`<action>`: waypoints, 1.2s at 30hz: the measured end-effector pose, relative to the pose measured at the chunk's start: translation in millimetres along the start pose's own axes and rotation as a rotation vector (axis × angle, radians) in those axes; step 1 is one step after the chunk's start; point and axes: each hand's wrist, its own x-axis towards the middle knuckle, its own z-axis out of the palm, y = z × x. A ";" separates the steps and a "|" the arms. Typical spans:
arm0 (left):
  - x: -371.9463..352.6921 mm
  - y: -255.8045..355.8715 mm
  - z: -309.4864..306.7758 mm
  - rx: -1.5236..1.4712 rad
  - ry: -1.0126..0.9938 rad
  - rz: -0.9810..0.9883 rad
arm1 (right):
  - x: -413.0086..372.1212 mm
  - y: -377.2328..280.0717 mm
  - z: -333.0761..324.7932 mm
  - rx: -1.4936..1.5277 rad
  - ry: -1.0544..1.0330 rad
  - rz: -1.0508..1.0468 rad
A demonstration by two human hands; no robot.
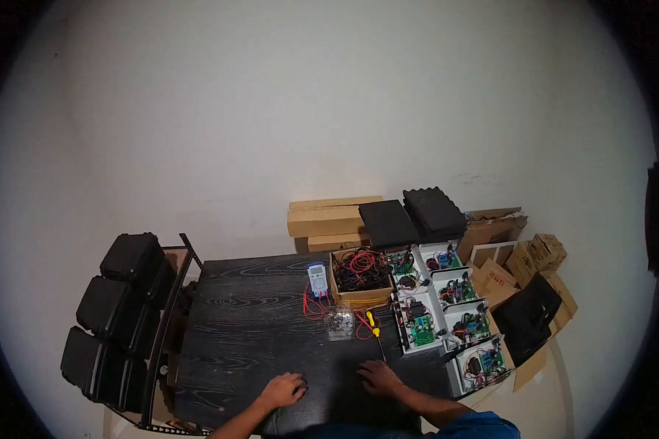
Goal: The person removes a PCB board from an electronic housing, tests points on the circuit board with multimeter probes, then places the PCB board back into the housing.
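Note:
Both hands rest on the dark wood-grain table [241,314] near its front edge. My left hand [284,390] lies on the tabletop, fingers slightly bent and nothing in it. My right hand [379,377] is laid down with its fingers apart, also holding nothing. Just beyond its fingers is a yellow-handled screwdriver [374,324], its shaft pointing toward me. To the left of the screwdriver sits a clear plastic box [340,323] of small parts. Behind that box stands a multimeter [317,280] with red leads [312,309].
A cardboard box of cables [360,271] stands at the table's back. Several open cases with circuit boards [422,329] line the right side. Black cases [110,307] are stacked on a rack at left. Foam sheets [433,212] and cartons [329,219] lie by the wall.

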 end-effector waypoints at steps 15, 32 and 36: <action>120.0 -3.4 57.1 -0.206 0.800 0.030 | 102.2 4.3 17.6 0.241 0.448 0.003; 108.0 -7.2 64.1 -0.198 0.814 0.038 | 82.4 6.5 14.3 0.115 0.286 0.133; 104.9 -11.2 67.9 -0.255 0.828 0.011 | 81.8 6.6 12.2 0.211 0.279 0.176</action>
